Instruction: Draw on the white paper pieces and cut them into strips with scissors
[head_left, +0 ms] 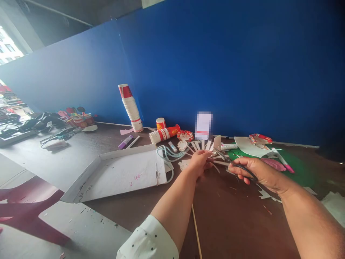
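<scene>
My left hand (201,162) is closed on a paper cup (208,145) slit into several white strips that fan outward. Its base is hidden behind my fingers. In my right hand (250,171) is a pair of black-handled scissors (248,172), fingers wrapped round the handles. The blades point left and reach in among the strips; whether they are apart I cannot tell. Just left of the strips is a cut-out paper figure (184,139) with a red patterned fringe.
A tall stack of paper cups (131,109) leans by the blue partition (229,64). Red cups (167,133) lie nearby. An open white box lid (118,172) sits left, beside pale cables (168,153). Markers (283,160) and paper scraps (265,194) lie right, a thin stick (197,233) in front.
</scene>
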Available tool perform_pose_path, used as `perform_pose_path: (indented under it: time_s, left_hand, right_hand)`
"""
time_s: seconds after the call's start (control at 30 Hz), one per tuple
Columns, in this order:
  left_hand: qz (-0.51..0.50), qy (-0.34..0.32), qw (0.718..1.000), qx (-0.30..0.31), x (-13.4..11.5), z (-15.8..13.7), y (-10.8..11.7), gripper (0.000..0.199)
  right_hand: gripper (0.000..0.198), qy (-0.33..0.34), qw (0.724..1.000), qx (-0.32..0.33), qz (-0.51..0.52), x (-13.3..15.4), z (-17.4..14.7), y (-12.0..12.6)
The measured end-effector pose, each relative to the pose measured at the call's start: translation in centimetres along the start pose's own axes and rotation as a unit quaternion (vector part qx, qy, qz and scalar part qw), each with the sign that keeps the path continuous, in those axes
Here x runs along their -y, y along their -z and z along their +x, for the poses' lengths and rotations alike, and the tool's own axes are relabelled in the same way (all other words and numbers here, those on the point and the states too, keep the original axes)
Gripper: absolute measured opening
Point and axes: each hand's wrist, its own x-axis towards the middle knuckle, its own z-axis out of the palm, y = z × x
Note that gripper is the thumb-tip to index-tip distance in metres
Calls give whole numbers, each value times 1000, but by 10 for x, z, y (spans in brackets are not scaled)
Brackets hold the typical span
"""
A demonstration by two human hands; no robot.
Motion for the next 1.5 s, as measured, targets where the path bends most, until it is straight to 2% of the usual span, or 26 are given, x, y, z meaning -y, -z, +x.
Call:
perform_pose_path:
  time_s: [0.1, 0.2, 0.37, 0.57, 0.8, 1.07, 1.27, 1.5]
  left_hand:
    - [41, -31, 998, -29, 1, 3, 1, 16]
    - [76, -58, 995, -25, 2, 5, 2, 20]
    - [28, -86, 996, -5, 3, 7, 2, 22]
    - [-14, -77, 997, 17, 4, 10, 4, 22]
    - [-8, -51, 999, -5, 3, 10, 6, 23]
    - [-28, -53, 998, 5, 2, 7, 6, 29]
    - [-59, -29, 998, 11, 1, 7, 7, 28]
    - [-54, -29, 998, 20, 1, 7, 7, 30]
  right_hand:
    - [41, -16, 1000, 14, 9, 5, -3, 3]
    - [46, -22, 999, 32, 2, 11, -9, 5]
    - [50, -29, 998, 54, -33, 10, -13, 9]
    - [52, -38, 997, 50, -46, 1, -7, 8]
    - [50, -47, 996, 51, -53, 5, -8, 6]
    - [50, -54, 995, 54, -65, 6, -6, 5]
    - [47, -48, 994, 60, -73, 9, -9, 4]
    - [46, -46, 994, 55, -86, 11, -9, 1]
